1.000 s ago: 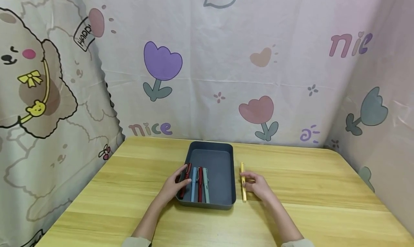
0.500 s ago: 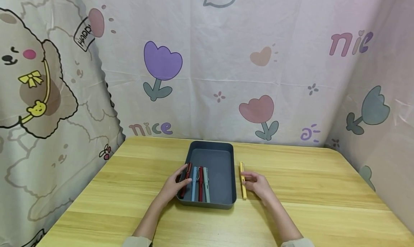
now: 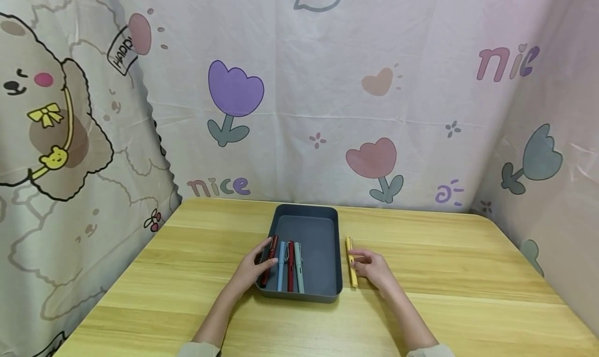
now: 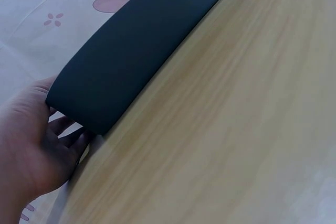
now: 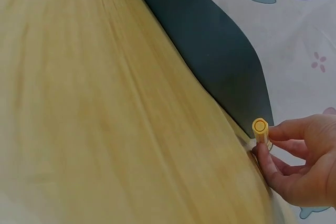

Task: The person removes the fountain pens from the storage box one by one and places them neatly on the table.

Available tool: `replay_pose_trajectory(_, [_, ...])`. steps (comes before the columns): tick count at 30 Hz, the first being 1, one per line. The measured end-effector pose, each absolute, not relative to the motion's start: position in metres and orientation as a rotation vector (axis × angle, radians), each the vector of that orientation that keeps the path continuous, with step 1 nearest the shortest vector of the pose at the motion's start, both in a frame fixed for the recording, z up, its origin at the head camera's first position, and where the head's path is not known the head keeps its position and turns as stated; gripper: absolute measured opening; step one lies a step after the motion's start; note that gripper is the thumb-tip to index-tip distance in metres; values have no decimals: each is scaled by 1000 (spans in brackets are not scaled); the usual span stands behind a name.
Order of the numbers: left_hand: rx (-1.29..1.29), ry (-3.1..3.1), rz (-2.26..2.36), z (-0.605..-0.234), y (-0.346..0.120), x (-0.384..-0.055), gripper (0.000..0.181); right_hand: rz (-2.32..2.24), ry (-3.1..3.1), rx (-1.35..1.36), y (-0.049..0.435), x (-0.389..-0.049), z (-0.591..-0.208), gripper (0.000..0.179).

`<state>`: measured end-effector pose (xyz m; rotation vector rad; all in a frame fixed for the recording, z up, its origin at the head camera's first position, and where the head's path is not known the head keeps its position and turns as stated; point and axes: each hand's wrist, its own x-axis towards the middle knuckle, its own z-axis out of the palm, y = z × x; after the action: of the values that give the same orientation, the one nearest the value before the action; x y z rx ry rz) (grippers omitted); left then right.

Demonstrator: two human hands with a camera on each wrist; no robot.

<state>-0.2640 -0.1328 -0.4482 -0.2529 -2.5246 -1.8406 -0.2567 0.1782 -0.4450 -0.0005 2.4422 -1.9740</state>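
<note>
My left hand (image 3: 247, 273) grips the left side of a dark grey tray (image 3: 306, 227), its thumb reaching over the rim. In the left wrist view the fingers wrap the end of the tray's outer wall (image 4: 136, 51). Inside the tray, a dark red pen (image 3: 269, 261) leans at the left wall. Beside it lie a blue pen (image 3: 281, 268), a red pen (image 3: 290, 268) and a pale green pen (image 3: 299, 271), side by side. Just right of the tray, my right hand (image 3: 374, 268) pinches a yellow pen (image 3: 353, 280) between thumb and fingers; its round end (image 5: 260, 126) faces the right wrist camera.
Both forearms rest over a light wooden table (image 3: 444, 263). A printed cloth (image 3: 299, 87) with flowers and lettering hangs behind it, and more cloth closes in the left and right sides. The tray's right half and far end show bare floor.
The yellow pen has tilted slightly, its far end shifting a little left toward the tray. The left hand, the tray and the pens in it stay where they were.
</note>
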Motion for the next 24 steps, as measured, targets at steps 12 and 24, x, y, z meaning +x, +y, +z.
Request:
replay_pose_trajectory(12, [-258, -2518, -1824, -462, -136, -270, 62, -1903, 2522, -34, 175, -257, -446, 29])
replay_pose_trajectory(24, [-246, -2525, -1836, -457, -134, -268, 61, -1889, 2567, -31, 173, -258, -446, 28])
